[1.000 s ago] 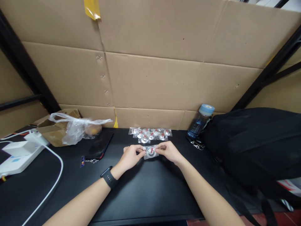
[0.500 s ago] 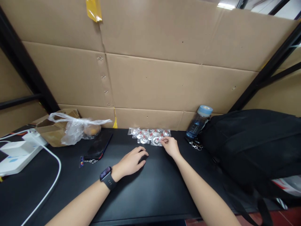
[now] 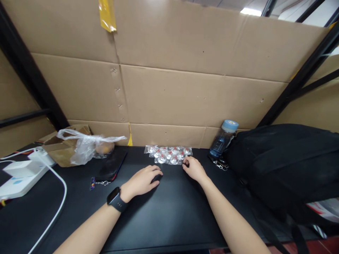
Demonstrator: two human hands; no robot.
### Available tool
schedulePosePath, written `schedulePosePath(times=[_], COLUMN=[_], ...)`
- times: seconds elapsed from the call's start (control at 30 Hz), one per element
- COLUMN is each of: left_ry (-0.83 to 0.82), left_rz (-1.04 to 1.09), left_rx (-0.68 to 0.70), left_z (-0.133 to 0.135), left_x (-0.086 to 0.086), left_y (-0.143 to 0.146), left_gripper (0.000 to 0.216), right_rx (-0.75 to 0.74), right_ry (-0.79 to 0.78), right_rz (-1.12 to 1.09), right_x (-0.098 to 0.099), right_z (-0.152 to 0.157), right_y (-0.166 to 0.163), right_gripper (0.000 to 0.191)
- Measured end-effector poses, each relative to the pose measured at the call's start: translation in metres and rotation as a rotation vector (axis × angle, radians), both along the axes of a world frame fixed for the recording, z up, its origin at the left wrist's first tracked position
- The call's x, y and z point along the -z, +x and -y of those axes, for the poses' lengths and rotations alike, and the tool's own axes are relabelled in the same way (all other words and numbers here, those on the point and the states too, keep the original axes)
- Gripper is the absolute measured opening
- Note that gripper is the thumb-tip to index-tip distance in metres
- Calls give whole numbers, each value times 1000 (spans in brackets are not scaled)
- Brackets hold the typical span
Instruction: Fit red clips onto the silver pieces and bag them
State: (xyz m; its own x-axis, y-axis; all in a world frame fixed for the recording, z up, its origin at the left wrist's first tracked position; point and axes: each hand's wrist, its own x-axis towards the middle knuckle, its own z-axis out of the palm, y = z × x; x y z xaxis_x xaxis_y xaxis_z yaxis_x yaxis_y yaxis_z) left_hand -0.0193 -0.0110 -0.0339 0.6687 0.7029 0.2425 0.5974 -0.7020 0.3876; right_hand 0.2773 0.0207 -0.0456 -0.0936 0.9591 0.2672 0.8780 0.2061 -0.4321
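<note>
Several small clear plastic packets (image 3: 169,154) lie in rows at the back of the black table, each holding a round silvery piece with a red mark. My right hand (image 3: 195,168) is at the right end of the front row, its fingers curled with a gap between thumb and forefinger and nothing visible in them. Its fingertips are close beside the nearest packet; I cannot tell if they touch it. My left hand (image 3: 143,179), with a dark watch (image 3: 116,199) on the wrist, rests on the table left of the packets, fingers loosely stretched and holding nothing.
A blue-lidded bottle (image 3: 224,138) and a large black backpack (image 3: 283,169) stand at right. To the left are a black pouch (image 3: 109,165), a tied plastic bag (image 3: 84,148), a cardboard box (image 3: 59,151) and a white power strip (image 3: 23,181) with a cable. A cardboard wall (image 3: 169,95) closes the back.
My right fingers have come off the front-row packet, which now lies tucked in line with its neighbours. The hand has drawn slightly right and back. My left hand has shifted a little left.
</note>
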Motion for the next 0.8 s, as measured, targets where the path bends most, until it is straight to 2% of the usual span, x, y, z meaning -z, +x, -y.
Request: schedulePosePath(times=[0.07,0.2,0.3,0.5,0.63,0.8], left_ry=[-5,1,-9,-69,-67,29], left_rz=[18,133,234,279,268,268], left_rx=[-89,-265,-351,-264,-193,-109], left_z=[-3,-10,-16,-17,-15,-22], left_x=[-4,-5,2,11,16,19], left_y=[-1,0,2,9,14,11], left_gripper=[20,44,53,55,46,35], right_rx=[-64,-213,-270,-438,-467,-476], right_ry=[-10,-6,-49,-150,-79,4], right_rz=[11,-91,-197,-256,-227,-194], right_x=[-5,-10,-9,-9,-8,-1], right_z=[5,13,17,29,32,25], right_y=[0,-13,-29,-54,-61,-52], right_gripper=[8,42,55,55,50,42])
